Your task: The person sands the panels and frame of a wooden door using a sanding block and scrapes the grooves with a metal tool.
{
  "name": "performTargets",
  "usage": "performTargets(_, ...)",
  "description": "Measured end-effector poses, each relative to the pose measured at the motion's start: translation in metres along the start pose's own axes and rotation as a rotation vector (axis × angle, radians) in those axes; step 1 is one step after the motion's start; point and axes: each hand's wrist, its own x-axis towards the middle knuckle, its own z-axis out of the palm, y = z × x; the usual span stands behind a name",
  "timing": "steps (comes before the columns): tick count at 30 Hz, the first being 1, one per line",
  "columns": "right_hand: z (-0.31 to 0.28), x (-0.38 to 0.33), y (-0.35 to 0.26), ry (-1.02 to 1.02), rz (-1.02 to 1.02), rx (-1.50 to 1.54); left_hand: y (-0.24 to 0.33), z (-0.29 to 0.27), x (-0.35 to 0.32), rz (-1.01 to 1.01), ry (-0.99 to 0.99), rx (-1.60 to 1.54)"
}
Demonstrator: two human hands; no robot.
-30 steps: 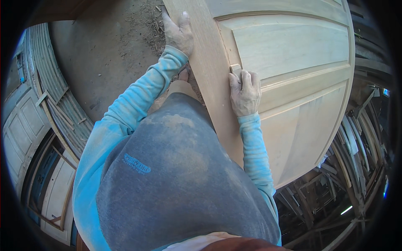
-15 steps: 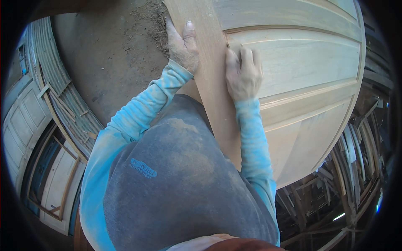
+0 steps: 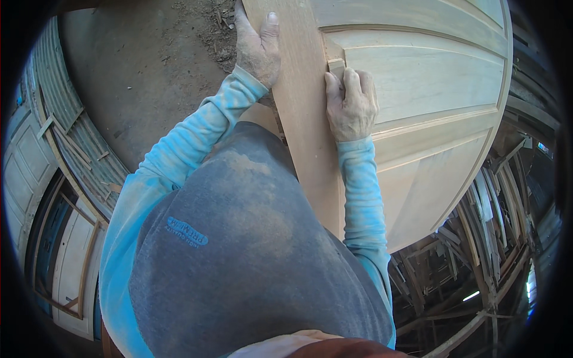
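A pale, unpainted wooden panelled door (image 3: 424, 77) lies in front of me, with raised mouldings around its panels. My left hand (image 3: 258, 51) is dusty and grips the door's left edge, thumb laid on the face of the long side rail; its other fingers are partly hidden at the edge. My right hand (image 3: 352, 107) is closed around a small wooden block (image 3: 336, 65), whose top end shows beyond the fingers. That block rests at the inner border of the rail, by the corner of a panel. What lies under the block is hidden.
Bare ground (image 3: 131, 77) with scattered wood shavings (image 3: 206, 30) lies at the left. Corrugated sheeting (image 3: 83, 137) with loose sticks on it and a white panelled door (image 3: 30, 155) stand farther left. Stacked timber strips (image 3: 477, 221) fill the lower right.
My right hand has turned slightly and the block's end now shows past its fingers. My left hand keeps its hold on the door edge. The whole view has shifted a little.
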Motion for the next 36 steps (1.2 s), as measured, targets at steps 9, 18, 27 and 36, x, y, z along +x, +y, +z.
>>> performTargets(9,0.011,0.023,-0.005,-0.010,0.042,-0.027,-0.007,0.001,0.002,0.160,0.055,0.128)
performTargets(18,-0.008,-0.045,0.013,-0.042,0.054,0.049,-0.006,-0.002,0.003,0.158,0.107,0.153)
performTargets(27,-0.005,-0.008,-0.003,-0.063,0.050,0.074,-0.004,-0.007,0.000,0.115,0.037,0.111)
performTargets(36,0.021,0.049,-0.010,0.089,0.041,0.080,-0.003,-0.005,0.000,0.123,-0.011,0.076)
